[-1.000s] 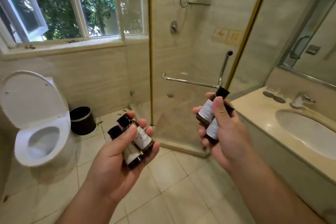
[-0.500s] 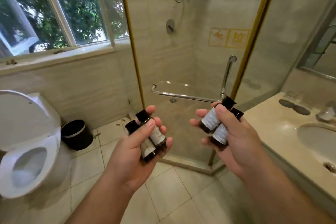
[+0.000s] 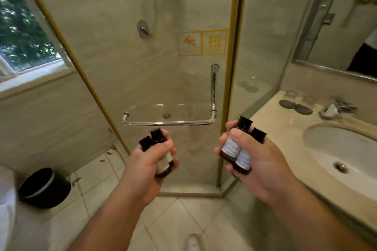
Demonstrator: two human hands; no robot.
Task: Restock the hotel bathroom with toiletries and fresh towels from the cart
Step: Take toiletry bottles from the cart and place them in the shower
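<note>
My left hand is shut around two small dark toiletry bottles with black caps and pale labels, held upright at chest height. My right hand grips another pair of dark toiletry bottles with white labels, thumb pressed across the front one. Both hands hover in front of the glass shower door, just below its chrome handle bar. The beige vanity counter with its white sink lies directly right of my right hand.
A black waste bin stands on the tiled floor at lower left, beside the edge of the toilet. Two dark round coasters and a tap sit at the counter's back. A mirror hangs above it, and a window is at far left.
The view has swung right and closer to the shower door; the toilet has slid almost out of view. Both hands keep their bottles and have risen toward the door handle.
</note>
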